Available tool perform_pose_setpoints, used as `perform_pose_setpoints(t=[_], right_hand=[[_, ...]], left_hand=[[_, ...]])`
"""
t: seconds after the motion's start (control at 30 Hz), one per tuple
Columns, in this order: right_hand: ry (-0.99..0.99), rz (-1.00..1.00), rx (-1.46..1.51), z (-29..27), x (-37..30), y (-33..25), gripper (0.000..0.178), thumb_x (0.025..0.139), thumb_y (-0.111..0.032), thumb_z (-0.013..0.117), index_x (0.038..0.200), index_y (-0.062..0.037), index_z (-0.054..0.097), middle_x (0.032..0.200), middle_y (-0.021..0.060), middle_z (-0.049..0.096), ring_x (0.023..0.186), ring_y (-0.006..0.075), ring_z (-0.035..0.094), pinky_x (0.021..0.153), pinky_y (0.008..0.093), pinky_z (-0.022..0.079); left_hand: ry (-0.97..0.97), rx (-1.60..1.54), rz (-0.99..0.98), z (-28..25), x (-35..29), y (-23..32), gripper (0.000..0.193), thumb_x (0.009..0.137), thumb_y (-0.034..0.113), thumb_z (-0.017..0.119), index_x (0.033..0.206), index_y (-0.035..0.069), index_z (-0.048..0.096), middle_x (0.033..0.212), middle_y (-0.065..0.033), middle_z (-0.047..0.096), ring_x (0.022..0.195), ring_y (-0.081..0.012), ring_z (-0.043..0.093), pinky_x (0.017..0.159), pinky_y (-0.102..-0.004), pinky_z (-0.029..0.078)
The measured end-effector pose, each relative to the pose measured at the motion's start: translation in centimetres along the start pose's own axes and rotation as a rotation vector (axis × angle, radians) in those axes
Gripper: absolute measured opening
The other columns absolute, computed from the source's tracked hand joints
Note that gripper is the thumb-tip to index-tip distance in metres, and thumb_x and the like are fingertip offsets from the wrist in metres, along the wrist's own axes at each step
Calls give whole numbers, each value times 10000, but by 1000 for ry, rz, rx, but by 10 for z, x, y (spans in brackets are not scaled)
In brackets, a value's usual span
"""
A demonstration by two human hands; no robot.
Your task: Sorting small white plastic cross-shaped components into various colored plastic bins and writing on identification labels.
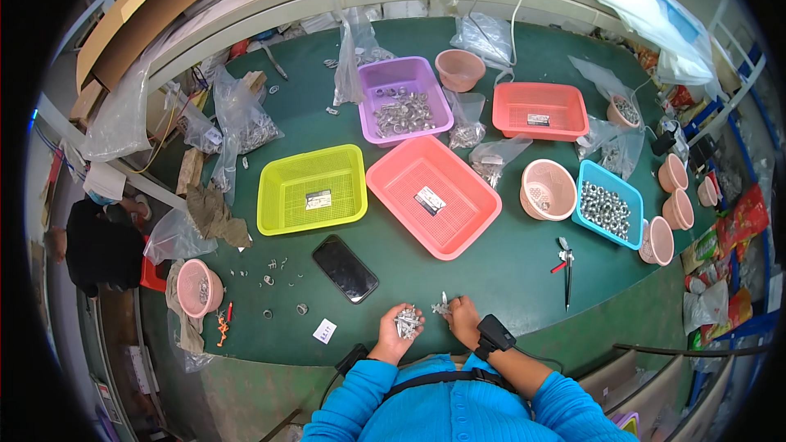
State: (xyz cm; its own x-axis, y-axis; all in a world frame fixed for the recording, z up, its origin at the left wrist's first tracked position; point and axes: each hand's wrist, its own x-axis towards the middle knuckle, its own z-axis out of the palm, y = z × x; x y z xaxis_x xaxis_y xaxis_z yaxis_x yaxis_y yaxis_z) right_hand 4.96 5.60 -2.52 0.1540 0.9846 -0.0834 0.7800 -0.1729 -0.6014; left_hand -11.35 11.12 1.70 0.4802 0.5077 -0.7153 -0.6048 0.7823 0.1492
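My left hand (399, 331) is cupped palm up near the front edge of the green table (508, 270), holding a heap of small silvery metal parts (407, 320). Just right of it, my right hand (460, 315) pinches one small metal part (443, 306) between its fingertips. A black device (494, 332) is strapped to my right wrist. A black phone (345, 268) lies flat a little beyond my left hand. Both sleeves are blue.
Beyond the hands sit a yellow-green basket (278, 209), a pink basket (475, 221), a purple basket (442, 115) with metal parts, an orange-red basket (508, 127) and a blue basket (630, 196) of metal rings. Pink bowls, plastic bags, loose rings and pliers (566, 266) are scattered around. Another person (98, 245) is at far left.
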Motion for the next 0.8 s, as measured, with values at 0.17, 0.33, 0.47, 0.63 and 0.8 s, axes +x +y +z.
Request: perform_pose_setpoints(t=[0.17, 0.33, 0.47, 0.63, 0.8], right_hand=[[27, 1, 33, -7, -1, -6, 183, 630, -89, 622, 699, 16, 490, 754, 186, 455, 731, 342, 467, 640, 398, 389], [-30, 156, 152, -33, 0, -11, 174, 705, -126, 592, 750, 30, 529, 658, 131, 536, 596, 240, 523, 543, 324, 415], [-145, 408, 619, -57, 5, -31, 218, 763, -195, 550, 775, 22, 558, 699, 107, 587, 621, 120, 534, 556, 247, 415], [-243, 190, 715, -78, 4, -65, 231, 766, -198, 545, 771, 33, 542, 679, 108, 586, 615, 136, 542, 559, 255, 419], [-56, 69, -33, -34, -6, -33, 250, 688, -156, 594, 817, 22, 475, 780, 176, 513, 719, 305, 516, 618, 368, 423]], left_hand=[[13, 4, -9, -1, -1, 1, 146, 747, 208, 481, 722, 69, 514, 730, -124, 541, 640, -263, 518, 523, -317, 426], [-21, 35, -17, 2, -4, -1, 170, 753, 218, 470, 765, 56, 519, 775, -142, 545, 711, -283, 525, 641, -376, 441], [-60, 54, -61, 11, -9, -3, 212, 760, 236, 458, 821, 43, 518, 824, -154, 541, 784, -296, 523, 740, -438, 418], [-59, 68, -90, 23, -16, -2, 210, 760, 249, 458, 824, 59, 520, 828, -138, 544, 786, -282, 528, 695, -409, 427], [-116, 135, -95, -1, -1, -2, 186, 755, 257, 464, 788, 83, 519, 789, -112, 546, 722, -247, 532, 510, -299, 425]])
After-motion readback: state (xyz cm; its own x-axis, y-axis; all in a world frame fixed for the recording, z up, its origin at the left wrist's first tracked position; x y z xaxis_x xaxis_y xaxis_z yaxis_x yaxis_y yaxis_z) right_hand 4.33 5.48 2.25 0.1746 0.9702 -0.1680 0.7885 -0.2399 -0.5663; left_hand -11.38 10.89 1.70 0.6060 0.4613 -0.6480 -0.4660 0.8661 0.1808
